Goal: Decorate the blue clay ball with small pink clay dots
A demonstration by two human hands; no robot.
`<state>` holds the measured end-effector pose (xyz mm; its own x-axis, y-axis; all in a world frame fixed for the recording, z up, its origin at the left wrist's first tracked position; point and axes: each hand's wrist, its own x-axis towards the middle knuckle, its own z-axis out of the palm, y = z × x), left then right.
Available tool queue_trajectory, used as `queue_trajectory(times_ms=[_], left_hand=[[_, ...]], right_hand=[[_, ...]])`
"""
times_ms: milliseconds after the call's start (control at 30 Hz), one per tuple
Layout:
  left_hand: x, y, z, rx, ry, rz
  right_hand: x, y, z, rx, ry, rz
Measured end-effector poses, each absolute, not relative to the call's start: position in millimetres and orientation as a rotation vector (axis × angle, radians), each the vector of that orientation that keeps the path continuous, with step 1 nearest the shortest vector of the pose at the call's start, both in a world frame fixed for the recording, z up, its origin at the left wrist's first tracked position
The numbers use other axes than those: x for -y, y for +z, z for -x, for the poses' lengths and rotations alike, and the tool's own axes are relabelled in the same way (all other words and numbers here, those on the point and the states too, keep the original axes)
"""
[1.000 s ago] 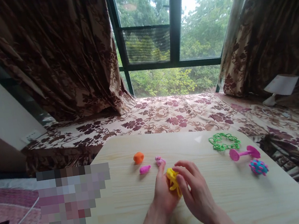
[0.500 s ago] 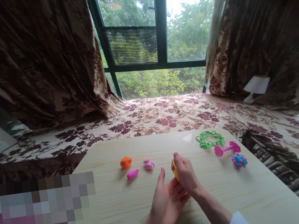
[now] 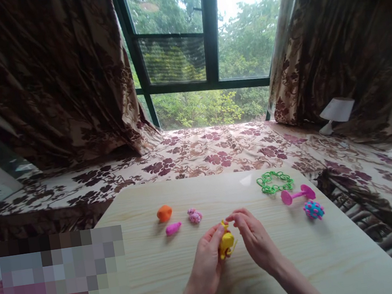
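Yellow toy now in the left hand, right fingers at its far end

Change: half a second ago the yellow toy (image 3: 226, 242) was in the right hand (image 3: 258, 240), above an open left palm; now the left hand (image 3: 203, 263) carries it and more of its body shows. My reading: left steadies, right is freer to work at the small end piece.

Left grip: closed, thumb over the upper part, fingers tucked beneath. Right grip: fingers bent and partly open, tips right by the far end; contact, and whether they pinch anything, I cannot tell.

Lie: toy sits in front of the wearer, held over the middle of the worktop (image 3: 163, 278). Long axis runs mostly away from the body, far end leaning slightly right. Narrow piece points toward the window (image 3: 175, 62), bulkier part toward the wearer. A thin strand juts off to the right. Which end is its front, I cannot tell.

About: pink beaded toy (image 3: 194, 216) beyond the left hand; green loops (image 3: 274, 175) well off to the right.
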<state>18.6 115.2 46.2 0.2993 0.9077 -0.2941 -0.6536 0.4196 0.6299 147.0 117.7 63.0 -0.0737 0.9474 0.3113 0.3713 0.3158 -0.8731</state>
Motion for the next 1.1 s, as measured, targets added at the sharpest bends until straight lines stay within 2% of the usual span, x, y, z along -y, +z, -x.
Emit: queue_trajectory(times_ms=[167,300,400,600,800,900,1100], left_hand=[[-119.2,42.2,-22.2,-0.774,1.145,-0.438],[-110.0,55.6,-24.8,-0.705,1.052,-0.561],[-106.9,60.8,-20.3,-0.772,1.005,-0.802],[-109.3,55.2,-16.1,-0.857,1.126,-0.9],[-112.6,47.5,-19.7,-0.677,1.128,-0.556],[-116.6,39.9,-21.5,-0.702,1.139,-0.521],[-116.5,45.1,-25.3,-0.752,1.182,-0.547]], right_hand=[[-97.2,68.7,-144.9,1.811,0.69,1.126],[-100.9,62.3,-144.3,1.664,0.663,1.195],[-108.1,54.6,-143.7,1.521,0.822,1.216],[-113.9,42.1,-137.5,0.94,1.471,0.928],[-115.3,44.2,-142.0,0.875,1.595,0.879],[-113.6,44.9,-143.3,1.018,1.456,0.943],[-108.2,39.8,-144.8,1.655,0.794,1.164]])
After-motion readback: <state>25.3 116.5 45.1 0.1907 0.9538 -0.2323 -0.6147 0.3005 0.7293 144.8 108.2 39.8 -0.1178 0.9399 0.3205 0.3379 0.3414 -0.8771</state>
